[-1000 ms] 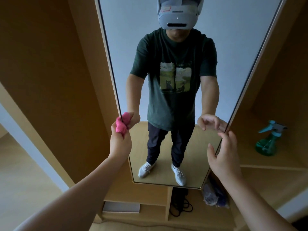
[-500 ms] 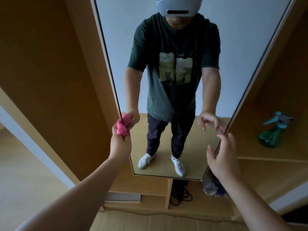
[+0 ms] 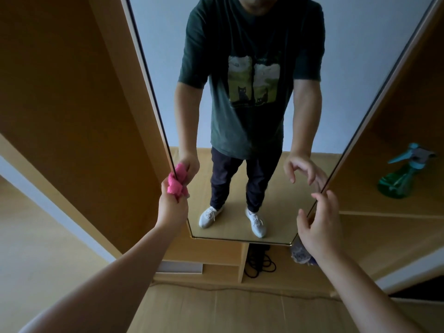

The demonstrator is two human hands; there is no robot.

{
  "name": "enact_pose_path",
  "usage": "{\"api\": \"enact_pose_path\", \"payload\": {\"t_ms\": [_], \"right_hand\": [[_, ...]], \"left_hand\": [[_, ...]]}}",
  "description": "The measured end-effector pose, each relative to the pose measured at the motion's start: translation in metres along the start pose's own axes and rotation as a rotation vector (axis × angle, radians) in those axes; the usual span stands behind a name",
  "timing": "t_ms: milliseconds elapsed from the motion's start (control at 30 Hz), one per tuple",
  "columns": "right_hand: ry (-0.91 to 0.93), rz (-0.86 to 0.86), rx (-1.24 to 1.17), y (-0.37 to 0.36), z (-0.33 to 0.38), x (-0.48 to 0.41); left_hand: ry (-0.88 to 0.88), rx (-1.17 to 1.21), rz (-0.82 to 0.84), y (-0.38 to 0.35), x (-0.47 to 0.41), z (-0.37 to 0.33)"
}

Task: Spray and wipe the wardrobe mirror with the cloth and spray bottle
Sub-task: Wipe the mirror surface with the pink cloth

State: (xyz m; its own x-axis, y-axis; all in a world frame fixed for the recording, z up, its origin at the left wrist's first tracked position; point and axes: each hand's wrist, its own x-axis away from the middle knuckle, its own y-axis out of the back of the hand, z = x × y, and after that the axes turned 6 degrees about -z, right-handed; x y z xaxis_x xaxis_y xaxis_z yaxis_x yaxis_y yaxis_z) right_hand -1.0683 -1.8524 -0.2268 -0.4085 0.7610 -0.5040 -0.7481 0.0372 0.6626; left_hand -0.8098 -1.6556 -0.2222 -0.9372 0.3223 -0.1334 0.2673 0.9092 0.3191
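- Cloth (image 3: pixel 176 185) is staying bunched in the left hand (image 3: pixel 171 205), fingers clamped round it, at the mirror's (image 3: pixel 276 212) left edge — wiping is barely advancing.
- Right hand (image 3: pixel 319 227) is still hovering, fingers apart; spray bottle (image 3: pixel 400 179) is sitting apart on the shelf (image 3: pixel 384 207).

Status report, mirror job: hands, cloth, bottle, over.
Left hand grips pink cloth at mirror left edge. Right hand open near right edge. Green spray bottle idle on right shelf. No obstruction seen.
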Motion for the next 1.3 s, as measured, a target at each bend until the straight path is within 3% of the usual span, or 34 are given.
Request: {"api": "enact_pose_path", "payload": {"t_ms": [467,900,1100,1300], "right_hand": [[0.03,0.021,0.043,-0.014,-0.018,0.016],[0.17,-0.005,-0.098,-0.015,-0.047,0.019],[0.033,-0.003,-0.263,-0.021,-0.052,0.022],[-0.034,0.003,-0.263,-0.032,-0.054,0.027]], "left_hand": [[0.061,-0.03,0.005,-0.013,0.007,0.041],[0.079,-0.055,-0.043,-0.032,0.019,0.065],[0.102,-0.052,-0.066,-0.041,0.021,0.081],[0.091,-0.062,-0.04,-0.049,0.024,0.112]]}}
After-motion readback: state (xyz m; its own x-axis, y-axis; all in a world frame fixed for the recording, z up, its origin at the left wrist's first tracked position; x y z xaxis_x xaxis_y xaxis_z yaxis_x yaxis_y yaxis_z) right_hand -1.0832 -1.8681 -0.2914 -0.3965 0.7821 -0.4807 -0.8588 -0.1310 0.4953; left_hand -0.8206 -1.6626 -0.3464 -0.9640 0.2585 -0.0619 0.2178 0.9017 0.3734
